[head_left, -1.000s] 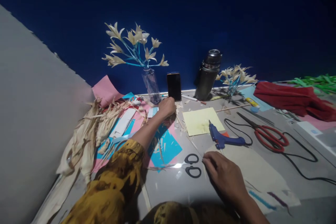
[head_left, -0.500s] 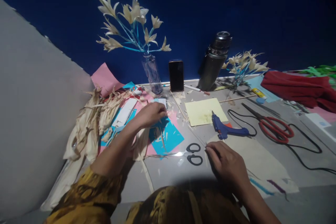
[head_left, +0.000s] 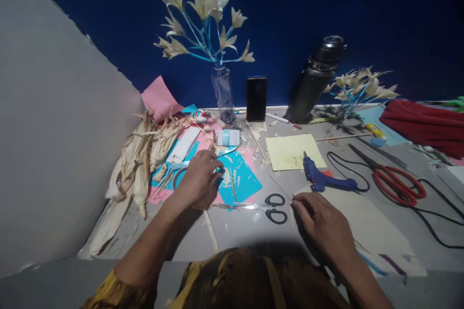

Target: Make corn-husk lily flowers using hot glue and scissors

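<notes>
My left hand (head_left: 201, 176) is closed over the blue and pink paper, its fingers curled around a pale blue ribbon-like strip (head_left: 232, 149). The strip runs from a small white card (head_left: 235, 138) wrapped with the same pale blue material, and a loop of it shows left of the hand. My right hand (head_left: 322, 217) rests low on the table, thumb and forefinger pinching the end of a thin wire-like stem (head_left: 280, 185). Small scissors (head_left: 276, 208) with black handles lie between my hands. A blue glue gun (head_left: 326, 178) is just beyond my right hand.
Dried husks (head_left: 136, 169) are heaped at left. Husk flowers (head_left: 206, 7) stand in a glass bottle (head_left: 223, 94) beside a phone (head_left: 256, 100) and a dark flask (head_left: 315, 82). Yellow paper (head_left: 292, 149), red-handled scissors (head_left: 397, 183), a black cord and a red cloth (head_left: 427, 123) lie at right.
My left hand has moved back from the white card toward me, drawing out the pale blue strip. My right hand keeps its pinch. The whole view has shifted slightly.
</notes>
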The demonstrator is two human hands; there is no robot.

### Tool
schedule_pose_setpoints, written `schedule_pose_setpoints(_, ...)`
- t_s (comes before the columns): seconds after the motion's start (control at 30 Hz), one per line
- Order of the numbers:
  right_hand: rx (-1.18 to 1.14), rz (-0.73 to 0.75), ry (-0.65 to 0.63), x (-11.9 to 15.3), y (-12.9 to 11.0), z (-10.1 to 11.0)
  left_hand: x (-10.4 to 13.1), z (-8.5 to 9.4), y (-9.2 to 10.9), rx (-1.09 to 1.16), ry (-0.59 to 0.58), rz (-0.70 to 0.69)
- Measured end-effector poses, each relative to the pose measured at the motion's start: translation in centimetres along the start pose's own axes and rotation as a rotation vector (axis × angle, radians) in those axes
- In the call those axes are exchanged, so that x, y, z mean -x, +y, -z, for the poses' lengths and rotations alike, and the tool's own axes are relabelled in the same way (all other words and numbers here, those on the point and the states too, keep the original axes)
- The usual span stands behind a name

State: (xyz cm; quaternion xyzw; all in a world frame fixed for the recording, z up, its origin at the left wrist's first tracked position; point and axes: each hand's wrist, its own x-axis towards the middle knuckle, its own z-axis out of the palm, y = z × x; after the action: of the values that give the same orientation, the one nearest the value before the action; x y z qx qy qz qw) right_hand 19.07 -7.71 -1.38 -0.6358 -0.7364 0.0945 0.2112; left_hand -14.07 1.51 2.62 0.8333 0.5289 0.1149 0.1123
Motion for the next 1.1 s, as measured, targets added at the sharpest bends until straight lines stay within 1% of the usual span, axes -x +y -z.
schedule_pose_setpoints(0.13, -0.010, -0.003, 0.020, 0.0, -0.5, 0.3, -0.4, -1.4, 0.5, -0.110, -0.034, 0.079)
schedule_pose_setpoints(0.2, -0.022, 0.000, 0.022, 0.1, -0.6, 0.4, -0.7, -1.9, 0.2, -0.141, -0.015, 0.104)
schedule_pose_setpoints(0.27, -0.042, -0.003, 0.020, 0.1, -0.6, 0.5, -1.0, -2.3, -0.2, -0.126, 0.008, 0.113)
schedule_pose_setpoints(0.33, -0.061, -0.013, 0.019, 0.1, -0.5, 0.6, -1.1, -2.6, -0.7, -0.076, 0.038, 0.130)
schedule_pose_setpoints(0.4, -0.075, -0.020, 0.023, 0.1, -0.4, 0.7, -1.2, -2.6, -0.9, -0.034, 0.100, 0.166)
schedule_pose_setpoints(0.47, -0.081, -0.018, 0.032, 0.0, -0.2, 0.7, -1.1, -2.2, -0.6, -0.023, 0.176, 0.202)
schedule_pose_setpoints(0.5, -0.086, -0.012, 0.035, 0.0, -0.2, 0.6, -1.0, -2.0, -0.2, -0.025, 0.193, 0.211)
schedule_pose_setpoints(0.53, -0.094, -0.005, 0.035, 0.0, -0.2, 0.6, -0.9, -1.6, 0.3, -0.028, 0.186, 0.213)
schedule_pose_setpoints(0.57, -0.101, 0.001, 0.037, -0.1, -0.2, 0.6, -0.7, -1.3, 0.9, -0.030, 0.151, 0.213)
schedule_pose_setpoints(0.6, -0.106, 0.005, 0.038, -0.1, -0.2, 0.6, -0.6, -1.0, 1.6, -0.017, 0.100, 0.226)
schedule_pose_setpoints(0.67, -0.108, 0.007, 0.033, -0.2, -0.3, 0.5, -0.4, -0.7, 3.1, 0.037, -0.044, 0.320)
schedule_pose_setpoints(0.73, -0.107, 0.001, 0.025, -0.2, -0.4, 0.4, -0.3, -0.9, 4.1, 0.124, -0.169, 0.381)
schedule_pose_setpoints(0.8, -0.113, -0.003, 0.018, -0.2, -0.5, 0.5, -0.3, -1.3, 4.5, 0.289, -0.213, 0.400)
schedule_pose_setpoints(0.87, -0.134, -0.002, 0.018, -0.3, -0.6, 0.7, -0.3, -1.6, 4.5, 0.568, -0.170, 0.416)
schedule_pose_setpoints(0.93, -0.175, 0.004, -0.001, -0.6, -0.8, 1.2, -0.5, -1.5, 4.4, 0.877, -0.089, 0.443)
schedule_pose_setpoints(0.97, -0.207, 0.011, -0.024, -1.0, -1.0, 1.6, -0.6, -1.4, 4.4, 0.995, -0.057, 0.456)
schedule_pose_setpoints(1.03, -0.287, 0.034, -0.097, -2.0, -1.6, 2.4, -0.8, -0.9, 4.6, 1.126, -0.030, 0.475)
schedule_pose_setpoints(1.1, -0.386, 0.068, -0.194, -3.4, -2.6, 3.3, -1.1, -0.5, 5.2, 1.166, -0.029, 0.479)
